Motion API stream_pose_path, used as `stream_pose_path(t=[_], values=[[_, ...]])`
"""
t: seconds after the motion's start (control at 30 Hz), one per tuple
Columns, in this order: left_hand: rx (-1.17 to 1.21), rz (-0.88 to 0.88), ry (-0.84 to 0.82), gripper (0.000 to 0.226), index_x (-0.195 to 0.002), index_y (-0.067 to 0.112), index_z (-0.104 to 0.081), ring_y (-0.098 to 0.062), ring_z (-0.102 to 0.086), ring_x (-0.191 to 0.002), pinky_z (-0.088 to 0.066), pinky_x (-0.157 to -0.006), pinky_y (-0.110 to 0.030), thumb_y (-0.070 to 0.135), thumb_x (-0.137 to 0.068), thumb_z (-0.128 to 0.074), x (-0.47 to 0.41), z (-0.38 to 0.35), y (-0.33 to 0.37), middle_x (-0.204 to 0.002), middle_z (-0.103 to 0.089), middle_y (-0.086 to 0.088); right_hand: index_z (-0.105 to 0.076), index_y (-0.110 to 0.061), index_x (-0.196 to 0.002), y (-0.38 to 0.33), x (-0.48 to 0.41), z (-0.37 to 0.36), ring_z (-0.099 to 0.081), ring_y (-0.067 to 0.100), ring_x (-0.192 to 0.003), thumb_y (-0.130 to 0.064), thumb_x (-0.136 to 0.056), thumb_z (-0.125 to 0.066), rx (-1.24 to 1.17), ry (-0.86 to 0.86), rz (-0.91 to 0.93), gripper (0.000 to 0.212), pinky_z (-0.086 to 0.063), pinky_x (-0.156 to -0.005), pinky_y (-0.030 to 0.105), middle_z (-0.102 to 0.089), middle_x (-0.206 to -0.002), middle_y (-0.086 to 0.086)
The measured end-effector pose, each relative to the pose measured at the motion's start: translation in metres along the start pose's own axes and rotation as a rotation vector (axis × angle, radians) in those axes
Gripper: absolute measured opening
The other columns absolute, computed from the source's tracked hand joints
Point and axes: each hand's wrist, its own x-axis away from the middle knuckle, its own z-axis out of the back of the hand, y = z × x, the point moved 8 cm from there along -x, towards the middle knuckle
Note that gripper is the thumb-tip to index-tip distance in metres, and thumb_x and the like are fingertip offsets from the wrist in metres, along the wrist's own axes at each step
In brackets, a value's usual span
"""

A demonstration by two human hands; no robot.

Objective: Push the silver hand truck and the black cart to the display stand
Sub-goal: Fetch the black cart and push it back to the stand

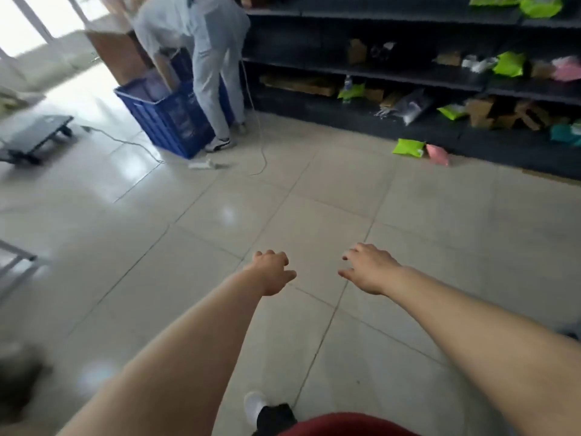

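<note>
Both arms stretched fwd over the pale glossy tiled floor (408,215), nothing held. Left hand (273,272) loosely curled, fingers bent in, empty. Right hand (369,267) palm down, fingers spread and slack, empty. The two hands are near each other, not touching.

Low black flat platform cart on small wheels (33,133) sits far left, well apart from both hands; long axis runs from lower left toward upper right, deck bare. Pale metal frame corner (15,256) pokes in at left edge, mostly cut off – can't tell what it is.

Dark multi-tier display shelving unit (408,73) runs along the top right w/ green, pink and brown packets scattered on its shelves. Bright green soft packet (408,147) and pink soft packet (437,155) lie on floor just in front of its base, touching each other.

Blue ribbed plastic crate (176,121) stands near the shelving's left end; contents blurred. A second person in grey clothes (201,42) bends over it. White cable (261,143) trails across the tiles beside the crate.
</note>
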Motion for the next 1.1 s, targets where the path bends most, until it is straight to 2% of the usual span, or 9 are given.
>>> stream_pose_path(t=[0.17,0.33,0.5,0.77,1.1], values=[[0.108,0.170,-0.014,0.054,-0.142,0.018,-0.039,-0.033,-0.029,-0.136,-0.034,-0.107,-0.046,0.046,-0.096,-0.044,0.017,0.011,-0.160,-0.145,-0.039,-0.011,-0.043,-0.017,-0.136,-0.159,-0.075,-0.007,-0.035,0.027,-0.133,-0.046,-0.095,-0.041,0.025,-0.073,0.166,0.051,-0.033,-0.108,0.040,-0.040,-0.144,0.009],[0.174,0.338,0.014,0.054,-0.144,0.019,-0.037,-0.031,-0.029,-0.136,-0.035,-0.106,-0.046,0.046,-0.097,-0.041,0.037,0.038,-0.317,-0.147,-0.037,-0.010,-0.042,-0.020,-0.137,-0.313,-0.135,-0.015,-0.035,0.026,-0.134,-0.048,-0.094,-0.040,0.112,-0.100,0.304,0.051,-0.033,-0.106,0.041,-0.039,-0.144,0.006],[0.283,0.477,0.065,0.053,-0.143,0.019,-0.037,-0.031,-0.029,-0.135,-0.034,-0.105,-0.045,0.046,-0.097,-0.041,0.053,0.056,-0.434,-0.146,-0.037,-0.009,-0.042,-0.023,-0.136,-0.431,-0.181,-0.013,-0.035,0.024,-0.133,-0.049,-0.093,-0.041,0.183,-0.117,0.446,0.050,-0.033,-0.104,0.042,-0.040,-0.143,0.003],[0.418,0.610,0.070,0.053,-0.141,0.016,-0.038,-0.031,-0.028,-0.136,-0.031,-0.111,-0.045,0.045,-0.097,-0.044,0.019,0.076,-0.544,-0.146,-0.038,-0.011,-0.040,-0.021,-0.138,-0.539,-0.282,-0.004,-0.038,0.027,-0.132,-0.050,-0.094,-0.040,0.343,-0.144,0.625,0.053,-0.033,-0.105,0.040,-0.040,-0.142,0.005],[0.516,0.660,0.115,0.052,-0.140,0.021,-0.040,-0.029,-0.030,-0.134,-0.030,-0.108,-0.039,0.045,-0.095,-0.046,-0.101,0.175,-0.636,-0.145,-0.039,-0.008,-0.039,-0.021,-0.139,-0.617,-0.454,0.068,-0.036,0.029,-0.132,-0.049,-0.094,-0.040,0.396,-0.200,0.742,0.053,-0.031,-0.108,0.040,-0.038,-0.144,0.005]])
